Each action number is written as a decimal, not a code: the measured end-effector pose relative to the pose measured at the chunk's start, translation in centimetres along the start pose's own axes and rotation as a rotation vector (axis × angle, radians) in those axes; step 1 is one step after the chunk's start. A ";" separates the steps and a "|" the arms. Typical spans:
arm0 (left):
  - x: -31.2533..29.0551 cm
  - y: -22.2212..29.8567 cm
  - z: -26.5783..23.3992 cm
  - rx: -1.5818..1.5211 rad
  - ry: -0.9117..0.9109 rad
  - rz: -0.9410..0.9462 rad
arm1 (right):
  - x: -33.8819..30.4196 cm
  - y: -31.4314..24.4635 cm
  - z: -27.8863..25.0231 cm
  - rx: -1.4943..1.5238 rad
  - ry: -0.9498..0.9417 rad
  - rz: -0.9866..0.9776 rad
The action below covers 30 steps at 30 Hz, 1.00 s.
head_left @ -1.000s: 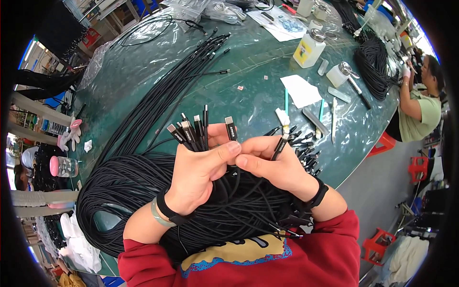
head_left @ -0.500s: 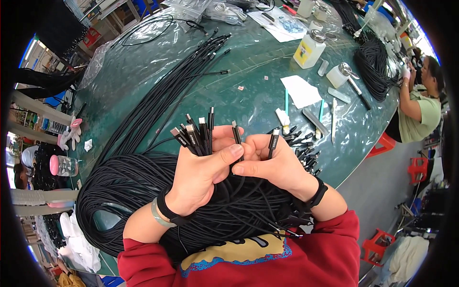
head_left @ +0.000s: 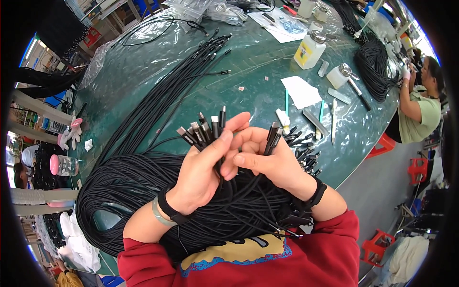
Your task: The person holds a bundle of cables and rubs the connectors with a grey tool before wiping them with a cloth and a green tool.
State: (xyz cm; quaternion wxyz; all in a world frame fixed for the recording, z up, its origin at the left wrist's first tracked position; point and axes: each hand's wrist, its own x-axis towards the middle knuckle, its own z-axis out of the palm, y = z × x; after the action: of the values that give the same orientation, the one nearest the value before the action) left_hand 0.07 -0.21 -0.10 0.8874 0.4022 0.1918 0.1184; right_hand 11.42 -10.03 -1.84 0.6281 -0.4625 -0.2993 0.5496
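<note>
My left hand point(head_left: 203, 165) is closed round several black cables, whose plug ends point(head_left: 203, 130) fan out above its thumb and fingers. Close beside it, my right hand point(head_left: 272, 155) grips black cables too, with what look like two plugs point(head_left: 273, 138) sticking up between thumb and fingers. The fingertips of both hands nearly meet; which of them touch is hard to tell. Under my wrists lies a big coiled bundle of black cables point(head_left: 129, 191). More loose plug ends point(head_left: 306, 150) show just past my right hand.
Straight cable lengths point(head_left: 167, 91) stretch toward the far side of the green table point(head_left: 258, 62). White bottles with metal caps point(head_left: 310, 49), a paper sheet point(head_left: 302, 92) and brushes stand or lie at the right. Another cable coil point(head_left: 375, 67) is near a seated co-worker point(head_left: 420, 105).
A single plug that stood between both hands is now in my right hand beside the other. My left hand has shifted slightly right, and its thumb has come off that plug.
</note>
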 end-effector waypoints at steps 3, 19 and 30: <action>0.0 -0.7 0.2 0.017 -0.021 -0.018 | -0.1 -0.1 0.3 -0.103 0.004 -0.001; -0.8 0.9 0.2 0.270 0.110 0.045 | -0.5 0.2 -0.3 -0.181 -0.094 -0.016; -0.8 1.0 0.3 0.177 0.104 0.022 | -0.4 1.0 -0.6 -0.060 -0.069 -0.102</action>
State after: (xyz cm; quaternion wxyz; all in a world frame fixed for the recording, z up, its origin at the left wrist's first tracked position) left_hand -0.59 -0.11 1.03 0.8358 0.4746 0.2429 0.1312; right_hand 11.39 -10.61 -2.94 0.6302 -0.4461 -0.3604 0.5234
